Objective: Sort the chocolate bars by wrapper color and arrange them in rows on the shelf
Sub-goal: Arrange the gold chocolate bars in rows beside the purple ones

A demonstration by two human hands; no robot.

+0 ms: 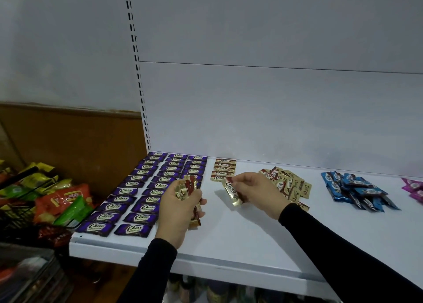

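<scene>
Gold bars (224, 168): five rowed; left fingers (183, 194) grip several, right fingers (240, 183) pinch one.

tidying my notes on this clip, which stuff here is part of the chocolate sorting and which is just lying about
Job: purple rows, gold row, gold pile, blue pile, pink bars, shelf, left hand and right hand holding gold bars.

Lying about: snack bags in a basket.

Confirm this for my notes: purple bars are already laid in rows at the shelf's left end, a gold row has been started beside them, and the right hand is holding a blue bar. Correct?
Not quite. In the head view the right hand holds a gold bar, not blue. The purple bars lie in rows at the shelf's left end, with the gold row started beside them.
</scene>
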